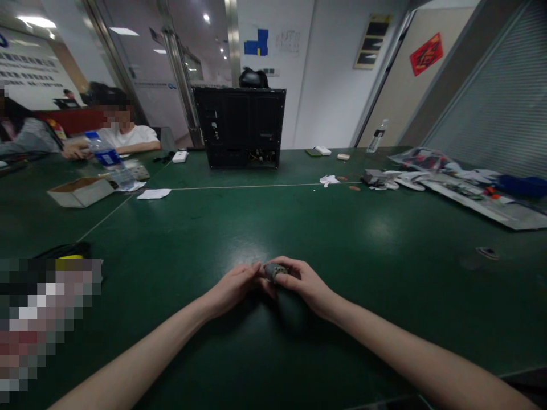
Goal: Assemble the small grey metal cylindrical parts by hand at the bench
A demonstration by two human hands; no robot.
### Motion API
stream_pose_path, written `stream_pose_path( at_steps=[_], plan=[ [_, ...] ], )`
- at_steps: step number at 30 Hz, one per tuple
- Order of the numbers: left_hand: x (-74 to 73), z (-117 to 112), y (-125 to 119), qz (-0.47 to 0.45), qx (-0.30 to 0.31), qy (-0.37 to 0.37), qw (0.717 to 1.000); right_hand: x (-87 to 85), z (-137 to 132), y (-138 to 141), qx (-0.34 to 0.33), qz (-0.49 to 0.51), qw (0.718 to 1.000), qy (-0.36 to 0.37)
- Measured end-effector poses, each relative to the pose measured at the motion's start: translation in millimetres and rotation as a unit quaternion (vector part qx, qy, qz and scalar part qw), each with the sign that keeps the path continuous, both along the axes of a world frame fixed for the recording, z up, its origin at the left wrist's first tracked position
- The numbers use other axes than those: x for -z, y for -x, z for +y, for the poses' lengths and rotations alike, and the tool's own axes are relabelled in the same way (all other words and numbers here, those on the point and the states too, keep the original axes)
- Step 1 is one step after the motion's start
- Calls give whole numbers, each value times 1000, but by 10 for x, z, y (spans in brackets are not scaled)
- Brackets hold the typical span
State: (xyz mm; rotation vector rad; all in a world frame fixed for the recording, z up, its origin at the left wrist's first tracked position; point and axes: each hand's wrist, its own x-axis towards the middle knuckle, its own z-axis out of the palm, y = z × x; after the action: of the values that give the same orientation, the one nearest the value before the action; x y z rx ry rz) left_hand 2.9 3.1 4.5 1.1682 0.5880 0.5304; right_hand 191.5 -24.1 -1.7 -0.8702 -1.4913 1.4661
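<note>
Head feed, watched from my remote seat. Small grey part [273,271] is between the two hands, just over the green table [205,219]. Right hand [301,280]: thumb and fingers grasping the part. Left hand [241,285]: fingertips at the part's left end (touching or pinching, I cannot tell). I see no lettering on the part.

Writing noted: red paper [426,54] on the door bears one large character, too soft for me to read. Wall sign [25,71], far left, carries rows of characters, likewise blurred. Blue-capped bottle [110,157] stands tilted in view beside a pale open box [81,193]; blue label, pale print, brand illegible to me. Clear bottle [378,136], far right, wears a dark-and-white label, unreadable.
</note>
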Motion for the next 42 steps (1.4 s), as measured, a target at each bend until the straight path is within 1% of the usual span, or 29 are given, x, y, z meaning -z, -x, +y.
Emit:
stream_pose_path(
  at_steps=[2, 3, 5, 7, 10, 13, 15, 17, 19, 25, 27, 29, 30, 32, 34, 36, 38, 42],
  plan=[
    [-3, -2, 1, 5, 1, -12, 1000, 9, -3, 7, -7, 17, 1000, 22],
    [1, -3, 0, 6, -2, -13, 1000, 13, -2, 6, -5, 11, 1000, 21],
    [14, -7, -3, 3, -13, -3, 1000, 14, 0, -5, 10, -34, 999, -7],
    [26, -14, -4, -6, -31, 15, 999, -2, -6, -16, 33, -98, 992, -66],
    [32, -24, 4, -21, -43, 28, 998, -48, -40, -12, 58, -163, 969, -178],
    [32, -22, 27, -17, -31, 7, 999, -74, -82, 18, 62, -188, 948, -250],
    [36, -12, 41, 5, -19, -30, 999, -66, -98, 36, 59, -202, 937, -279],
    [48, -1, 47, 34, -9, -71, 997, -44, -101, 46, 60, -214, 927, -302],
    [67, 7, 46, 58, -18, -102, 993, -21, -96, 44, 67, -227, 917, -321],
    [124, 1, 32, 67, -68, -111, 989, 11, -75, -3, 67, -272, 894, -350],
    [110, -5, 24, 80, -79, -138, 984, 17, -66, -23, 66, -285, 888, -353],
    [71, -14, 12, 111, -83, -193, 971, 27, -54, -43, 62, -304, 882, -355],
    [46, -20, 6, 139, -82, -233, 959, 32, -47, -54, 56, -315, 878, -356],
    [-3, -37, -6, 197, -85, -312, 926, 40, -32, -71, 39, -334, 870, -360],
    [-39, -57, -16, 225, -102, -364, 898, 42, -18, -85, 21, -342, 864, -368],
    [-56, -76, -25, 239, -123, -399, 877, 34, -9, -96, 17, -340, 862, -375],
    [-58, -89, -33, 247, -137, -421, 862, 17, -7, -106, 23, -337, 862, -379],
    [-44, -104, -46, 257, -128, -446, 848, -31, -18, -119, 30, -318, 864, -389]
  ],
)
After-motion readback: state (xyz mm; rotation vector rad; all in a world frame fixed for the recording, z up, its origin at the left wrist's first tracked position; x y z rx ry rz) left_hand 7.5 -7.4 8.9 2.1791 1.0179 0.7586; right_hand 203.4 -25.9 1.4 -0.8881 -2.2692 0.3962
